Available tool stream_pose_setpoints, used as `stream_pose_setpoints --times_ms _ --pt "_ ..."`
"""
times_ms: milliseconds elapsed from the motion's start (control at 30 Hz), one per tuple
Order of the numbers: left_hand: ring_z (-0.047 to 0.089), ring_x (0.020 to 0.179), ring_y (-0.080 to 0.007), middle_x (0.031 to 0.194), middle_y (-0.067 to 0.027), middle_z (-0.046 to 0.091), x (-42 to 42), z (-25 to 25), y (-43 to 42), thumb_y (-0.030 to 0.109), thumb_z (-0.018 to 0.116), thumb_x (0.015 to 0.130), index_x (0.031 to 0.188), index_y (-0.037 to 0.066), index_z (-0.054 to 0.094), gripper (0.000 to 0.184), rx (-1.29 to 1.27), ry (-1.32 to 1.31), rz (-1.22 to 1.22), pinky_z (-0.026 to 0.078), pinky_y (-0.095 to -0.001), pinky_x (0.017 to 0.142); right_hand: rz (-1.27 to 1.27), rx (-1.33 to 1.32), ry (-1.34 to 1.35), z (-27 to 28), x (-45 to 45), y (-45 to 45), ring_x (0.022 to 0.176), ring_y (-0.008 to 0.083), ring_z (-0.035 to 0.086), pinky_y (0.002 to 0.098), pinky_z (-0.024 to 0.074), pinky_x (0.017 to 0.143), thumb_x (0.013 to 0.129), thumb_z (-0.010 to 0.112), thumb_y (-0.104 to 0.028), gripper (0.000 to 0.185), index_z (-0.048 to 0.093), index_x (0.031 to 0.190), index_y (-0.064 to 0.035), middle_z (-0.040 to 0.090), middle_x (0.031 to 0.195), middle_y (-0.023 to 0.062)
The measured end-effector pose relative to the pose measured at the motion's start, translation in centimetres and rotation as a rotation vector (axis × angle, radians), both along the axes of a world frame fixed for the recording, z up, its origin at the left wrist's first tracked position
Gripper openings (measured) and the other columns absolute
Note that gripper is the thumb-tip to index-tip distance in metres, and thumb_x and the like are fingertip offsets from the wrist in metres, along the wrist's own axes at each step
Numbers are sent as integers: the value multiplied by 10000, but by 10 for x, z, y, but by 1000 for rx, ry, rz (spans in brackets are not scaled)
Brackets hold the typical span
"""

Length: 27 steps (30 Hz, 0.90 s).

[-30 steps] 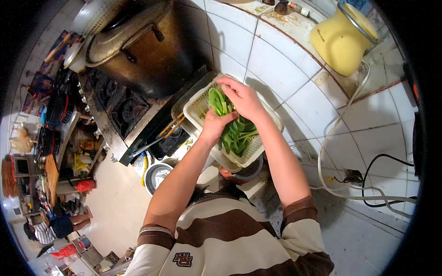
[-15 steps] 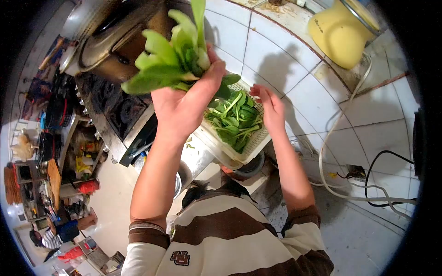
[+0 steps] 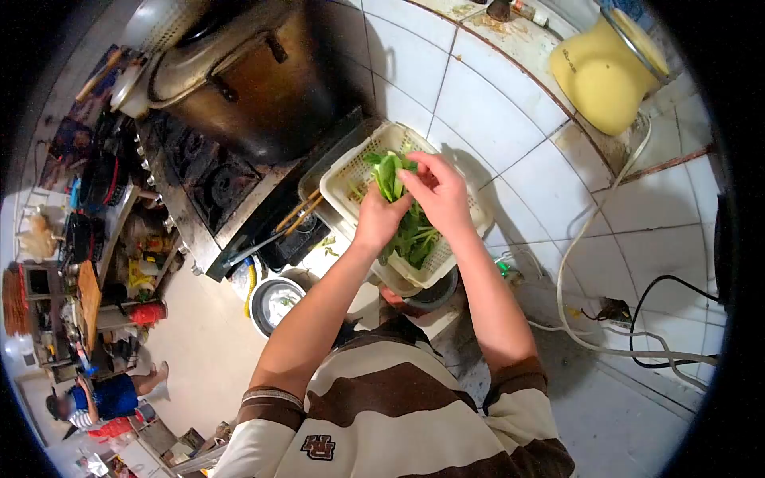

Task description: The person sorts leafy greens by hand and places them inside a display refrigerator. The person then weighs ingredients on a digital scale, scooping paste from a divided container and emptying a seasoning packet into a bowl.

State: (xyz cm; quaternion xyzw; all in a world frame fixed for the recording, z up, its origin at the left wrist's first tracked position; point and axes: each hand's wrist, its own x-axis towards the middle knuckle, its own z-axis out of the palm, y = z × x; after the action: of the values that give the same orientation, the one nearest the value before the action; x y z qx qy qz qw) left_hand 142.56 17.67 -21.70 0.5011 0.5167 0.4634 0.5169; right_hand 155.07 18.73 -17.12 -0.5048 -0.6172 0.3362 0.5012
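My left hand (image 3: 381,218) is closed around the base of a leafy green vegetable (image 3: 389,174), with its leaves pointing up and away from me. My right hand (image 3: 438,195) meets the same bunch from the right, thumb and fingers pinching at its leaves. Both hands are over a white perforated plastic basket (image 3: 341,183). Loose green leaves and stems (image 3: 416,243) lie inside it, partly hidden by my hands.
A big blackened pot (image 3: 275,95) stands on the gas stove (image 3: 215,187) at left. Chopsticks (image 3: 301,213) and a metal bowl (image 3: 279,303) are nearer me. A yellow appliance (image 3: 610,80) sits on the right ledge, its cable hanging down. Another person (image 3: 111,398) is at far left.
My left hand has lowered the leafy green from above the stove side to over the basket. My right hand has moved left from the basket's edge onto the leaves.
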Motion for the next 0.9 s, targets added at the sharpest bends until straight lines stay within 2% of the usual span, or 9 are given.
stream_pose_setpoints --times_ms 67,167,300,467,600,633,700,800,900 --pt "585 888 -197 969 -109 619 -1 1 -2 102 628 778 1102 0 505 361 33 49 13 457 -313 796 45 24 -98 14 -6 5 677 68 506 195 407 589 791 658 -67 203 637 987 -17 551 779 11" --pt "587 895 -199 971 -110 619 -3 11 -7 89 643 767 1110 -1 499 383 33 74 61 454 -307 806 40 10 4 20 -8 11 647 118 532 229 430 576 789 660 -106 173 658 943 -25 585 786 67" --pt "583 898 -188 978 -109 617 -7 -10 -4 84 656 757 1122 -7 489 411 30 37 32 452 -303 811 -63 232 62 48 -9 22 727 108 577 234 442 581 799 645 -82 115 673 896 -27 600 866 62" --pt "582 846 -190 936 -103 615 -19 -6 -4 93 659 752 1063 -26 513 363 -216 -69 108 461 -297 779 -6 225 499 81 -7 22 794 103 589 226 492 702 907 526 -87 196 529 1070 23 610 956 61" --pt "579 626 -186 768 -94 595 -44 11 6 57 619 761 892 -17 551 165 -303 -499 349 495 -308 568 45 198 396 47 10 13 816 111 601 224 487 714 903 523 -75 167 540 1041 18 613 915 70" --pt "576 599 -189 756 -98 591 -53 10 9 44 603 768 874 -15 548 133 -309 -569 357 492 -310 534 58 90 264 32 19 10 818 119 609 240 490 716 908 516 -107 182 547 1044 10 623 913 74" --pt "574 652 -185 750 -96 574 -63 18 11 32 573 793 950 1 509 172 -251 -705 352 489 -305 586 91 -125 3 2 37 6 822 135 624 270 496 720 917 503 -170 219 561 1051 -6 641 911 81" --pt "570 684 -174 761 -80 567 -74 13 12 40 578 799 993 20 499 210 -315 -798 367 481 -299 608 256 -384 -722 -31 50 7 829 216 643 361 499 749 917 461 -282 306 604 1022 -33 660 916 117" --pt "570 687 -168 768 -71 568 -73 14 8 48 585 801 979 27 512 194 -358 -795 351 478 -294 608 185 -428 -818 -45 43 7 856 296 627 434 479 792 899 440 -355 374 633 986 -46 650 934 146"
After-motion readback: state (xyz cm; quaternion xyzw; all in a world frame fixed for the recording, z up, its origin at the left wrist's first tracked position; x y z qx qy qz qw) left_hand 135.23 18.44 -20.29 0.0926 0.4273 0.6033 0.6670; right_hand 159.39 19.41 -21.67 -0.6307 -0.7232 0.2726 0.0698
